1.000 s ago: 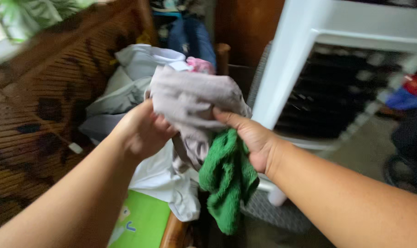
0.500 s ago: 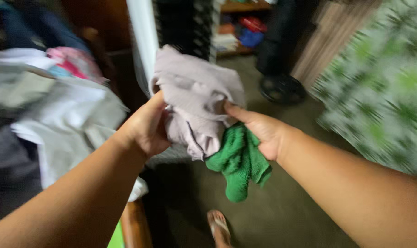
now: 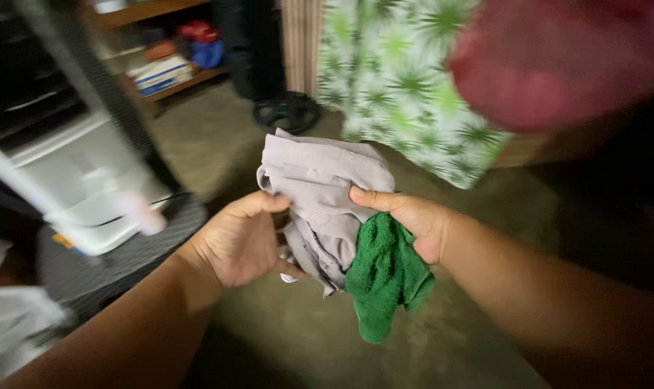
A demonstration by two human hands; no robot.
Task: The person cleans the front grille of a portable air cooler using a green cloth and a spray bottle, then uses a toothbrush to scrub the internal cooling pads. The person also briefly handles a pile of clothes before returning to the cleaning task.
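Note:
My right hand (image 3: 412, 218) grips a bundled pale grey garment (image 3: 325, 180) with the thumb on top, and a green terry cloth (image 3: 386, 274) hangs from the same hand below it. My left hand (image 3: 242, 239) cups the grey garment from the left side, fingers curled around its lower folds. The bundle is held in the air above a dull concrete floor (image 3: 442, 346).
A white plastic appliance with a black grille (image 3: 67, 180) stands at the left. Behind are a wooden shelf with boxes (image 3: 165, 68), a dark round base (image 3: 287, 112) on the floor and a green leaf-print curtain (image 3: 406, 79). A blurred red shape (image 3: 564, 57) fills the upper right.
The view has swung right, away from the pile of pale clothes towards the curtain. Both hands kept the grey garment and green cloth; the left hand's hold has loosened to a cupping grip.

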